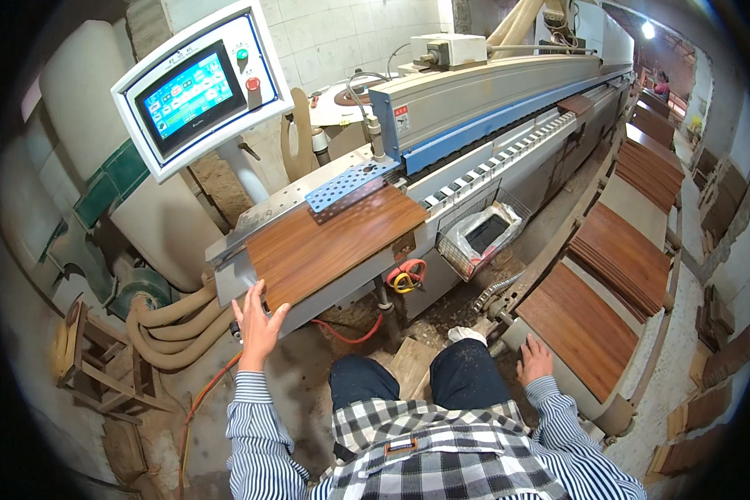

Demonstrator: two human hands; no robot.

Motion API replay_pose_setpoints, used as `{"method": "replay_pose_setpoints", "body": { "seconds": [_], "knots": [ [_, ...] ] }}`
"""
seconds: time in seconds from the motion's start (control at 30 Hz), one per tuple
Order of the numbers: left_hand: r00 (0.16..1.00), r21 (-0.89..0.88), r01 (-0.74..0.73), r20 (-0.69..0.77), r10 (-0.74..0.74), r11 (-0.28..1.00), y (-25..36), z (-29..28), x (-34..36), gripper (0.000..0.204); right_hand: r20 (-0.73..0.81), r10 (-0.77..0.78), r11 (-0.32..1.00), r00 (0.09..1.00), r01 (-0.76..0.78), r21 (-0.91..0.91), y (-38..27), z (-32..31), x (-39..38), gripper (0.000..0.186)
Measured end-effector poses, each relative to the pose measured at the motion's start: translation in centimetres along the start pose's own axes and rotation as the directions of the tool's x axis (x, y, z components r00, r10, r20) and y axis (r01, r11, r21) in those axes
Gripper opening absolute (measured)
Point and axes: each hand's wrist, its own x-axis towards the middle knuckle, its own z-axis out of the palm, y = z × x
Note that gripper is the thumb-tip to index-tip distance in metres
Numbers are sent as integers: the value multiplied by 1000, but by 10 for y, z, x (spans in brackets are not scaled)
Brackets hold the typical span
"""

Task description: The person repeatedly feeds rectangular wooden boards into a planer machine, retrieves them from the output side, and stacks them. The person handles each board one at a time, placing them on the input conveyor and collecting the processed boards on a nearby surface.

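A flat brown wood-grain panel (pixel 333 237) lies on the infeed table of a long edge-banding machine (pixel 508 100), its far part under a perforated blue plate (pixel 350 185). My left hand (pixel 258 323) is at the panel's near left corner, fingers spread and thumb out, grasping nothing. On the right, my right hand (pixel 534 360) rests by the near left edge of a wood-grain panel (pixel 582 327) on the roller conveyor, fingers stretched out. Whether its fingertips touch that panel or only the conveyor's edge, I cannot tell.
A control screen (pixel 190 97) with green and red buttons stands left of the machine. Stacked panels (pixel 621 254) line the conveyor. A wire basket (pixel 485 237) and coiled red-yellow hose (pixel 406 276) hang from the machine's side. Dust hoses (pixel 175 333) and a wooden stool (pixel 108 367) are left.
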Motion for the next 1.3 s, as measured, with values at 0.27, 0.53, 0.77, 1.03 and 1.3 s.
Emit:
{"method": "replay_pose_setpoints", "body": {
  "seconds": [0.27,0.53,0.77,1.03,1.3],
  "knots": [
    [996,5,-86,-30,86,996,57,54,36,79,-243,-63,994,968,84,76,1,-14,37,41],
    [976,157,-182,-93,198,971,72,68,40,79,115,-72,997,991,76,-29,16,-11,147,47],
    [954,182,-221,-162,251,958,74,73,39,70,-95,-207,978,974,203,-55,30,13,93,46],
    [976,182,-158,-120,182,970,71,72,37,63,-309,-154,943,939,233,237,-7,-22,-14,33],
    [979,212,-153,-102,177,965,69,76,39,60,656,632,-727,413,22,687,64,35,-60,59]
  ]
}}
